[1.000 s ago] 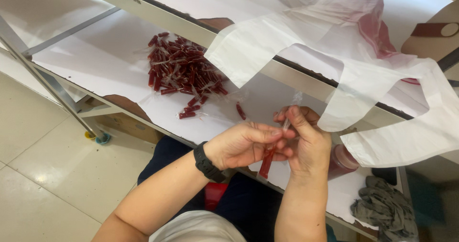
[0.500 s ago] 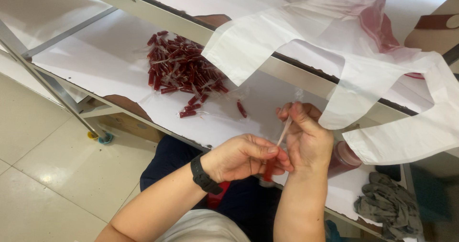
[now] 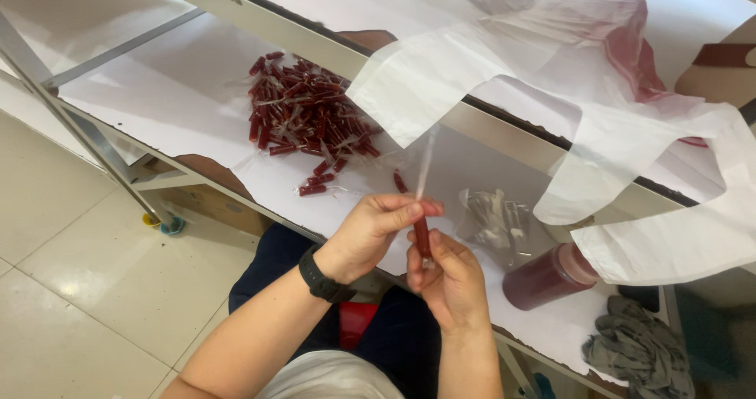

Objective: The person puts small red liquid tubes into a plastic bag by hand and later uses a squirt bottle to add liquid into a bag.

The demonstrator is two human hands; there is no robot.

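My left hand (image 3: 376, 230) and my right hand (image 3: 445, 277) meet over the front edge of the white-covered shelf (image 3: 189, 100). Together they hold one thin clear tube filled with dark red liquid (image 3: 423, 230), standing nearly upright, its empty clear end pointing up. The left thumb and forefinger pinch it near the top of the red part; the right fingers wrap its lower end. A black band sits on my left wrist (image 3: 321, 277). A pile of several filled red tubes (image 3: 303, 119) lies farther back on the shelf.
A bottle of dark red liquid (image 3: 547, 277) lies to the right, next to a bundle of clear empty tubes (image 3: 492, 218). White plastic bags (image 3: 598, 131) hang from the upper shelf. A grey rag (image 3: 638, 356) lies at far right. Metal frame leg (image 3: 75, 123) at left.
Both hands have shifted a little and turned the tube more upright. The left fingers now pinch it higher, at the top of the red part.
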